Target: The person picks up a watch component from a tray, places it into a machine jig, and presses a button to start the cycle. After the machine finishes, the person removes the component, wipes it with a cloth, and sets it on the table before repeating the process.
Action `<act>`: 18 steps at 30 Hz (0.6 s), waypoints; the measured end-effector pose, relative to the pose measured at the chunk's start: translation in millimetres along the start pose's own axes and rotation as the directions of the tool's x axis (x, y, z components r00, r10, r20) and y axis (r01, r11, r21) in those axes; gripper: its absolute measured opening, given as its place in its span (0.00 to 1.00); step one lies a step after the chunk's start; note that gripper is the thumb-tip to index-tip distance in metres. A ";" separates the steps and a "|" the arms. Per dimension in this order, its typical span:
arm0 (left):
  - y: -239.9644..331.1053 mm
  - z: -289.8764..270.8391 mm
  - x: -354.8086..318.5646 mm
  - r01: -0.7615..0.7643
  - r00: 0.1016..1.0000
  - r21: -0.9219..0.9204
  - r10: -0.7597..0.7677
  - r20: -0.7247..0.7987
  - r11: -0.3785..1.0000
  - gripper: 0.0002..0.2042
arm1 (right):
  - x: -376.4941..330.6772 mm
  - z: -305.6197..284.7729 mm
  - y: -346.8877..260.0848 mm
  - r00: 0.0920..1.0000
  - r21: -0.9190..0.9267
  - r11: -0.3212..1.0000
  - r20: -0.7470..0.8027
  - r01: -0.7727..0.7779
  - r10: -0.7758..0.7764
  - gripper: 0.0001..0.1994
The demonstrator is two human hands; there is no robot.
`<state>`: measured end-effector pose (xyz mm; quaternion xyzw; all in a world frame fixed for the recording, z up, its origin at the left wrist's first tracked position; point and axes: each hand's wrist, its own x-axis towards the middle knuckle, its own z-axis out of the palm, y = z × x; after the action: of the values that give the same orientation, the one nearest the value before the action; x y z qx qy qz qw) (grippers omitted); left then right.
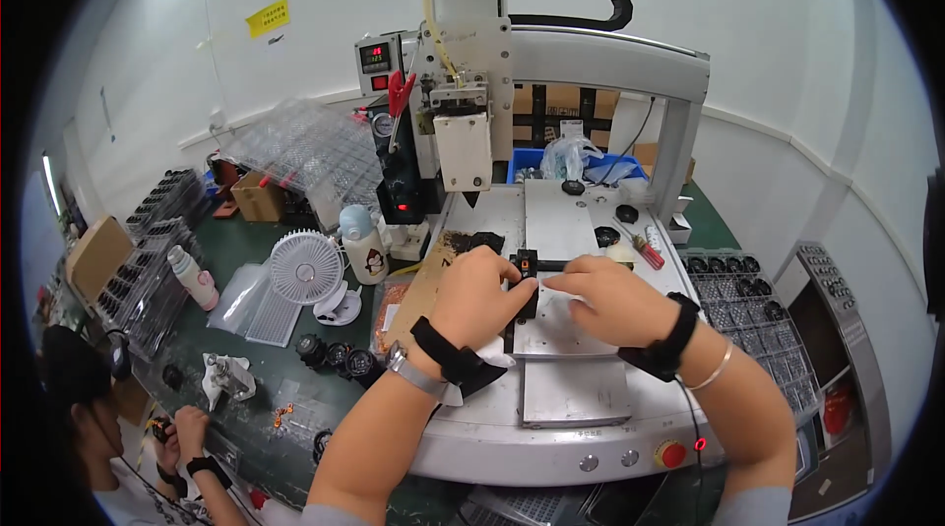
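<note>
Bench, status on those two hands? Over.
Left hand touching black block. Right hand close beside it, contact unclear. White machine head hanging beyond both, clear of them.

A narrow black block (529,304), small orange piece (526,266) near its far end, lies lengthwise between left hand (480,296) and right hand (612,300).

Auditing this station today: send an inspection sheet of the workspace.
Surface: white machine bed on green table.
Job's things: black block between the hands.
Clutter: white fan, bottles, loose orange parts.
Grippers: left hand, fingers at the block; right hand beside it; grip unclear.
Cables: black cable below right wristband; yellow tube at machine head.
Surroundings: co-worker's hands lower left; white wall.
</note>
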<state>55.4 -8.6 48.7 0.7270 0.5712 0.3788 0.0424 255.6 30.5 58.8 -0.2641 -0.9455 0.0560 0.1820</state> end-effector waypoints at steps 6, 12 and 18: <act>-13.7 17.4 11.8 0.188 0.981 -0.220 -0.173 0.083 0.957 0.11 | 22.6 16.6 9.9 0.999 0.015 0.999 -0.020 -0.029 0.030 0.16; 17.8 -12.7 -0.1 -0.219 0.878 -0.170 0.117 -0.465 0.961 0.05 | 24.5 6.7 3.5 0.998 -0.005 0.998 0.017 -0.065 0.065 0.15; 35.9 -28.2 -40.7 -0.428 0.754 0.007 0.361 -0.549 0.904 0.08 | -3.7 -16.7 -33.6 0.986 -0.088 0.995 -0.157 0.047 -0.060 0.13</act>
<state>64.7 -66.6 66.0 0.6913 0.3697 0.6006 -0.1572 248.7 0.1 79.9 -0.2496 -0.9361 -0.0098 0.2475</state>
